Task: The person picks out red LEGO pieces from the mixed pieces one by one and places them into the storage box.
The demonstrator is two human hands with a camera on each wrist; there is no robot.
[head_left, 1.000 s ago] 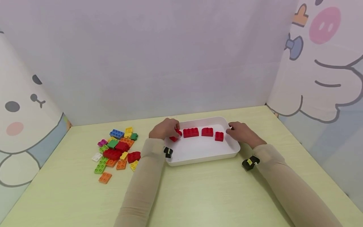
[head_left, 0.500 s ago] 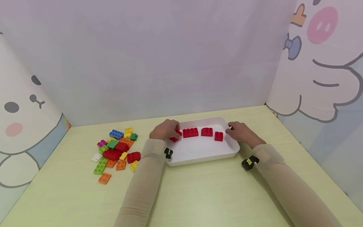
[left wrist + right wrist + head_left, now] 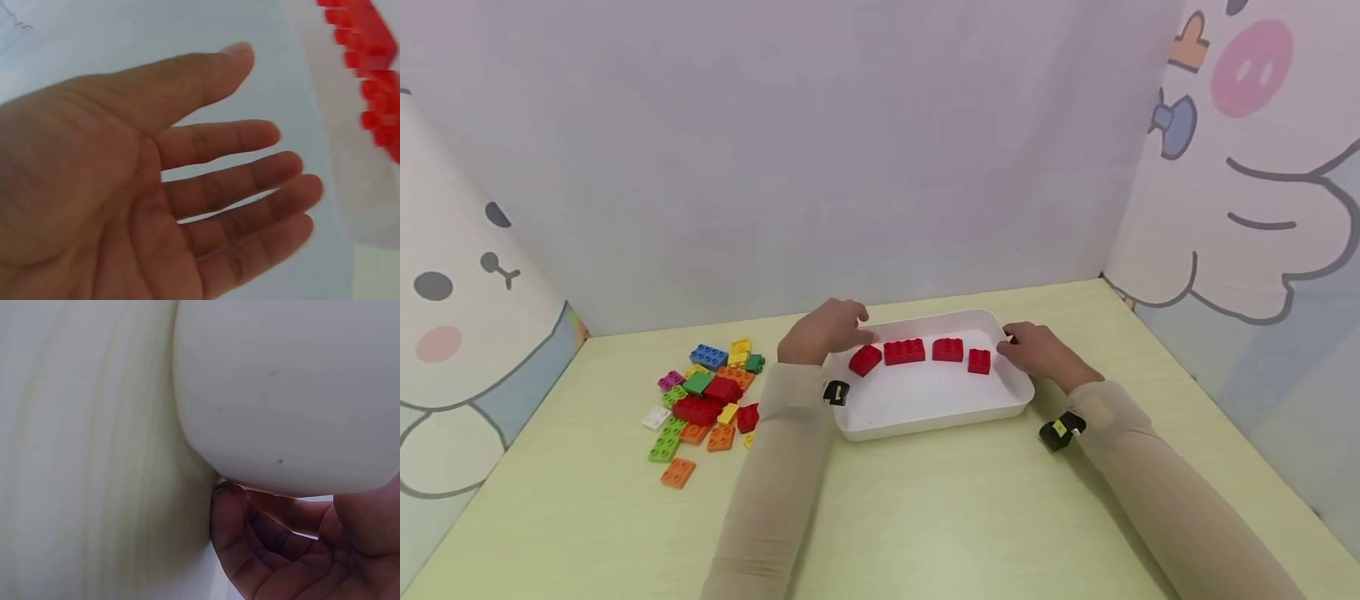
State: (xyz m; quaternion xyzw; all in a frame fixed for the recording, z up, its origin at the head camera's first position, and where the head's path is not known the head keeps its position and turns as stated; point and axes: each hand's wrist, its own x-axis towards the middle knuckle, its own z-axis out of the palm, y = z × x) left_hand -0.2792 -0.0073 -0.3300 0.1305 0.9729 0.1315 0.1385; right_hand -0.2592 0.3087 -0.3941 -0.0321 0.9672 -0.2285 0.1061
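My left hand (image 3: 826, 330) hovers at the left end of the white tray (image 3: 936, 393), its fingers extended and nothing between them; the left wrist view shows the bare palm (image 3: 81, 187). Just beside its fingertips, a tilted red brick (image 3: 866, 360) lies in the tray. To its right, along the tray's far side, are a longer red brick (image 3: 905, 352), a red brick with a rounded end (image 3: 948, 349) and a small red brick (image 3: 979, 361). My right hand (image 3: 1041, 354) grips the tray's right end, with curled fingers (image 3: 231, 528) at its outer edge in the right wrist view.
Left of the tray, a loose pile of bricks covers part of the table, including a blue brick (image 3: 708, 356), a green brick (image 3: 697, 382) and red bricks. An orange brick (image 3: 678, 472) lies nearest the front. A pale wall (image 3: 850, 167) stands behind the table.
My left hand has let go of the leftmost red brick, opened its fingers and drawn back up and left. That brick now rests in the tray. The right hand has stayed put.
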